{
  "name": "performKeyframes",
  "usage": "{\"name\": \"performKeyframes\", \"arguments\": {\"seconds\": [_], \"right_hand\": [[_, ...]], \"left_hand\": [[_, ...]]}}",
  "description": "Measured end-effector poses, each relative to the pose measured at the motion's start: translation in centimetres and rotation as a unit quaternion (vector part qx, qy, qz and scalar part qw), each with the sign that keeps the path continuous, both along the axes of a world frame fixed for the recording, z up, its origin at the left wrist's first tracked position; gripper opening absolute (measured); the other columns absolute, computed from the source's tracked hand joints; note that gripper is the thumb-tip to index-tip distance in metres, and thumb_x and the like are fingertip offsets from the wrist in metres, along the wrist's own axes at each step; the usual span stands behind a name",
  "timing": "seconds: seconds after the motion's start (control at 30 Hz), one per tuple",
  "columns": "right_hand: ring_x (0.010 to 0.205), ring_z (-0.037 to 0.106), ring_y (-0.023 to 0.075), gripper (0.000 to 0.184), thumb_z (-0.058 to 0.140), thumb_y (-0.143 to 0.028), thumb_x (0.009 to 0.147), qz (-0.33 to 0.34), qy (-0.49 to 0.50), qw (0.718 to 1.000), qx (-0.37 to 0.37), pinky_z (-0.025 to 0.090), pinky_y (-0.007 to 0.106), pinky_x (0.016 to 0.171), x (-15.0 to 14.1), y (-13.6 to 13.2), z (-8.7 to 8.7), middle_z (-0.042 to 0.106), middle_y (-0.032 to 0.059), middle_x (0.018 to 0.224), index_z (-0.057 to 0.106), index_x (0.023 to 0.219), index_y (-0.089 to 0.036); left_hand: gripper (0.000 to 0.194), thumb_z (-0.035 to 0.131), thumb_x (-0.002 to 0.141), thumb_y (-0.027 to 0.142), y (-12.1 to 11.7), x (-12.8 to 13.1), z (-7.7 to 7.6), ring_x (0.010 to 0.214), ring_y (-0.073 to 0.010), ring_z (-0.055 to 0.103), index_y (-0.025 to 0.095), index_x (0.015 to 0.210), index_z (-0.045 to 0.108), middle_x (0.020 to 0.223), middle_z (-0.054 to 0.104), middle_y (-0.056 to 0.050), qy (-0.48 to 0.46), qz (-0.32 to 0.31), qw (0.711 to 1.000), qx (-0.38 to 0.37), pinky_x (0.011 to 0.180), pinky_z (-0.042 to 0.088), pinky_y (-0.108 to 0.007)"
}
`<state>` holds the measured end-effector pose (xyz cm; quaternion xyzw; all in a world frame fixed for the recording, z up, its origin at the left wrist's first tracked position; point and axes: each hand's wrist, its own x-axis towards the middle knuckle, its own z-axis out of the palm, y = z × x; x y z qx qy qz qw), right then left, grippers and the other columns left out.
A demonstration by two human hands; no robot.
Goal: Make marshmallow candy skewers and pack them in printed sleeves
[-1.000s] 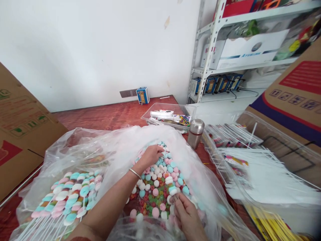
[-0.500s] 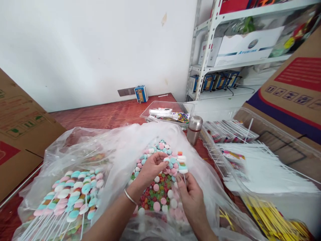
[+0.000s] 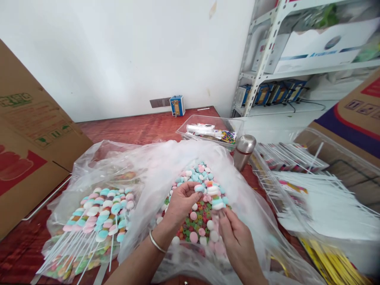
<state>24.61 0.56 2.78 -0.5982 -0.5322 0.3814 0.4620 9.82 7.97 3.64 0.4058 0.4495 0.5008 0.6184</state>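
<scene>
My left hand (image 3: 181, 204), a bangle on its wrist, pinches a blue-and-white marshmallow (image 3: 199, 188) between thumb and fingertips. Just to its right, my right hand (image 3: 236, 233) grips the lower end of a candy skewer (image 3: 217, 200) stacked with white, blue, orange and green pieces; its stick is mostly hidden by the fingers. The marshmallow is close beside the skewer's top. Below both hands lies an open plastic bag (image 3: 237, 186) of loose pink, white and blue marshmallows (image 3: 202, 173) and green and red gummy rings (image 3: 194, 221).
Finished-looking marshmallow skewers (image 3: 101, 209) lie on a clear bag at left. A steel flask (image 3: 244, 152) and a clear tray (image 3: 190, 120) stand behind the bag. At right, a clear bin (image 3: 276, 194) holds white sticks (image 3: 332, 202); yellow strips (image 3: 329, 261) lie nearby. Cardboard boxes (image 3: 32, 130) flank both sides.
The view has turned, so the scene appears further right. My left hand, with the marshmallow, is closer to the skewer's top. Both hands keep their grips.
</scene>
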Motion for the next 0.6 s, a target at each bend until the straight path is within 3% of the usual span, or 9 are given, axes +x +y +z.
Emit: {"name": "performKeyframes", "arguments": {"seconds": [0.13, 0.33, 0.6], "right_hand": [[0.053, 0.051, 0.0166, 0.033, 0.054, -0.05, 0.086, 0.033, 0.034, 0.997, -0.055, 0.038, 0.024, 0.047, 0.5, -1.9, 0.0, 0.059, -0.0002, 0.057, 0.068, 0.076, -0.022], [0.047, 0.044, 0.016, 0.036, 0.057, -0.056, 0.083, 0.036, 0.095, 0.989, -0.105, 0.033, 0.024, 0.043, 0.3, -1.9, -1.0, 0.045, -0.0032, 0.045, 0.07, 0.076, -0.023], [0.04, 0.02, 0.0088, 0.039, 0.049, -0.057, 0.088, 0.048, 0.197, 0.964, -0.169, 0.019, 0.022, 0.039, -0.6, -2.0, -0.4, 0.029, -0.0102, 0.048, 0.062, 0.093, -0.02]], "left_hand": [[0.026, 0.074, 0.071, 0.025, 0.4, -0.4, -0.2, 0.073, -0.0155, 0.066, 0.016, 0.095, 0.067, 0.081, 0.072, -0.002, 0.045, 0.033, 0.998, 0.023, 0.068, 0.051, -0.025], [0.026, 0.069, 0.074, 0.021, 0.3, -0.3, -0.5, 0.082, -0.0175, 0.068, 0.017, 0.1, 0.066, 0.089, 0.073, -0.005, 0.066, 0.015, 0.997, 0.03, 0.073, 0.052, -0.027], [0.025, 0.069, 0.074, 0.019, -0.2, 0.1, -0.3, 0.085, -0.019, 0.069, 0.017, 0.099, 0.066, 0.091, 0.074, -0.006, 0.11, 0.014, 0.993, 0.046, 0.074, 0.054, -0.028]]}}
